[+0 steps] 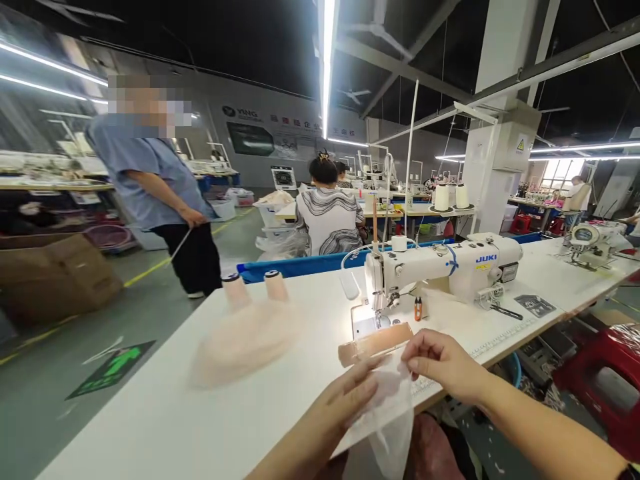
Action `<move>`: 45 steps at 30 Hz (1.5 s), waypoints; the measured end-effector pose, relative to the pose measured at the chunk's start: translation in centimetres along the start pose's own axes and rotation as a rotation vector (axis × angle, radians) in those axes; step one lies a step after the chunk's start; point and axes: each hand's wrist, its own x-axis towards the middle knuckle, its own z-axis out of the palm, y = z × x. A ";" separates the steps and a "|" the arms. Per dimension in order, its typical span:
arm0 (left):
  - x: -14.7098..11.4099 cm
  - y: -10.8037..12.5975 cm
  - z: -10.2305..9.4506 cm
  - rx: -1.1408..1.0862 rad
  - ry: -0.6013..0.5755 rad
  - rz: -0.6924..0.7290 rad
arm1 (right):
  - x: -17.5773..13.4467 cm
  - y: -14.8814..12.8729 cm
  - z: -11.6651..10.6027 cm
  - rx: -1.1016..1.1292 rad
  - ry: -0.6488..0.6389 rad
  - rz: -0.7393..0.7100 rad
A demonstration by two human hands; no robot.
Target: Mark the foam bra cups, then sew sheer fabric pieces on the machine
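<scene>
A sheer white piece of fabric point(387, 400) is held in front of me at the table's near edge, its lower part hanging down. My left hand point(340, 400) grips it from the left, fingers long and close together. On the other side, my right hand point(445, 363) pinches the upper right part between thumb and bent fingers. Just beyond my fingers, a peach folded strip point(375, 344) lies before the needle area of a white sewing machine point(430, 267). The machine's lamp is lit. Orange-handled thread snips point(418, 309) stand beside the machine bed.
On the white table point(165, 427) sit blurred peach fabric point(245, 340) and two peach thread cones point(275, 285). Black tweezers point(506, 311) lie right of the machine. A red stool point(607, 387) stands at right. One person point(155, 173) stands left; another point(327, 213) sits ahead.
</scene>
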 end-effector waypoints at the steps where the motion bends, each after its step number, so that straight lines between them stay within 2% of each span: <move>1: -0.3 0.1 0.0 -0.079 -0.010 -0.005 | 0.7 0.2 0.7 0.002 0.002 -0.003; 4: -0.7 -0.1 -0.6 -0.153 0.030 0.010 | 2.1 1.4 1.6 0.014 0.030 -0.021; 10: 0.5 -1.0 -3.0 0.115 0.259 0.044 | 3.7 3.5 1.5 -0.103 0.129 -0.046; 13: 1.8 -1.5 -3.5 0.203 0.307 0.072 | 3.8 3.7 2.9 -0.185 0.069 -0.021; 16: 2.7 -2.1 -3.8 0.217 0.244 0.080 | 4.2 4.3 4.6 -0.176 -0.065 0.059; 18: 2.9 -2.3 -4.3 0.218 0.231 0.070 | 5.0 5.1 4.9 -0.123 -0.101 0.130; 22: 2.0 -1.2 -6.0 0.220 0.247 -0.042 | 6.7 6.3 3.2 -0.071 -0.100 0.228; 26: 1.4 0.3 -6.6 0.073 0.183 -0.150 | 7.2 6.1 1.9 -0.132 -0.075 0.180; 29: 1.6 0.4 -6.7 -0.041 0.096 -0.149 | 7.7 5.8 2.4 -0.147 -0.145 0.202; 33: 1.6 -0.2 -8.2 -0.159 0.157 -0.132 | 8.7 6.1 2.3 0.113 -0.271 0.256; 35: 1.6 -0.2 -9.0 -0.114 0.132 -0.196 | 9.2 6.1 1.7 0.144 -0.294 0.258; 38: 2.4 0.5 -9.2 0.058 0.000 -0.247 | 9.7 6.0 0.8 0.062 -0.314 0.257; 42: 5.4 1.8 -7.7 0.291 0.056 -0.138 | 10.4 5.8 0.5 -0.042 -0.329 0.260; 45: 7.6 2.7 -6.6 0.381 0.051 -0.139 | 11.2 5.6 0.4 -0.136 -0.304 0.256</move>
